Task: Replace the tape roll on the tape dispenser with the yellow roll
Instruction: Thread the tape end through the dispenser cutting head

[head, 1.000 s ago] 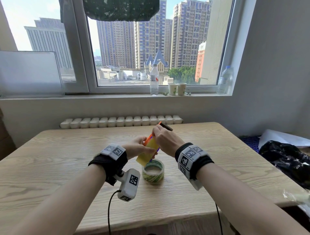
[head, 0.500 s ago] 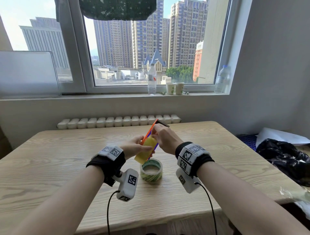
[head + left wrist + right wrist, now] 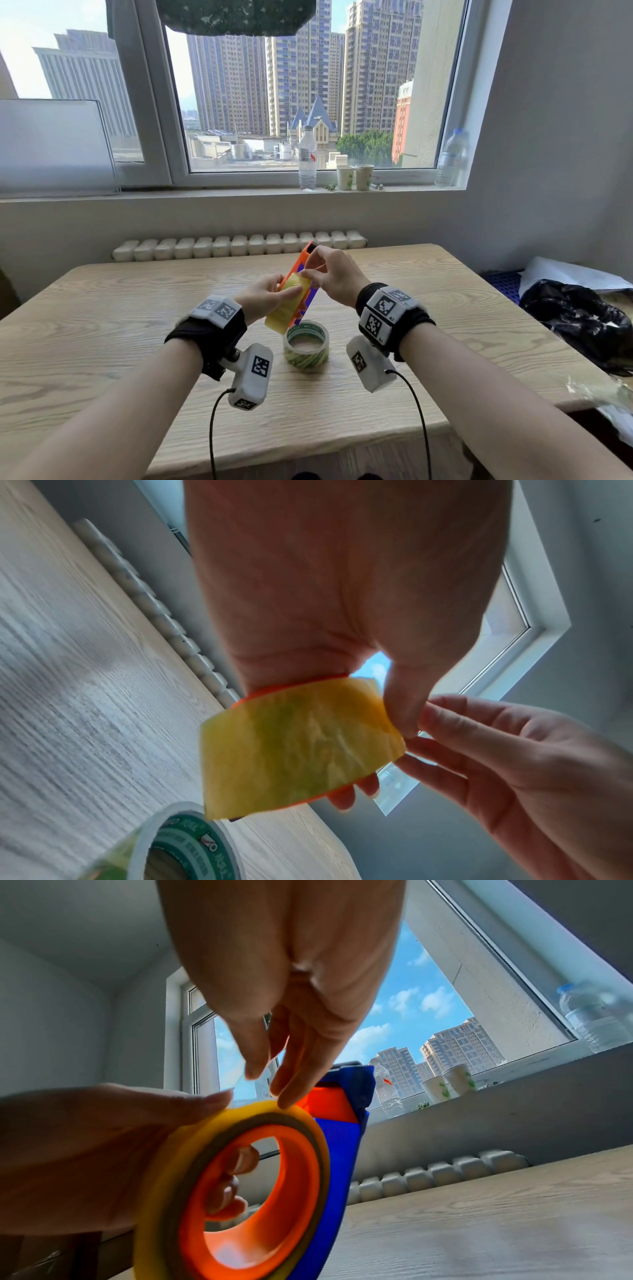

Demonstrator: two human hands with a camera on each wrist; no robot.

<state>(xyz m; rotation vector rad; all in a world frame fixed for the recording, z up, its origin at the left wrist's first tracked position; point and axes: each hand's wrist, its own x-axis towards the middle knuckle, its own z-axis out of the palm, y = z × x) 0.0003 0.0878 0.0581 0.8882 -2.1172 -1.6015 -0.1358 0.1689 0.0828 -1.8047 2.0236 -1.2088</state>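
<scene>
My left hand grips the orange and blue tape dispenser above the table, tilted up and away. The yellow roll sits on its orange hub. In the left wrist view the thumb and fingers of that left hand clamp the yellow roll from both sides. My right hand reaches in from the right with nearly straight fingers touching the roll's upper rim. The blue body shows behind the roll.
A clear tape roll with a green core lies flat on the wooden table, just below the dispenser. Water bottles and two paper cups stand on the windowsill. A black bag lies beyond the table's right edge.
My right hand has let go of the dispenser's far top end and come down to the yellow roll's upper rim. The left hand keeps its hold.
</scene>
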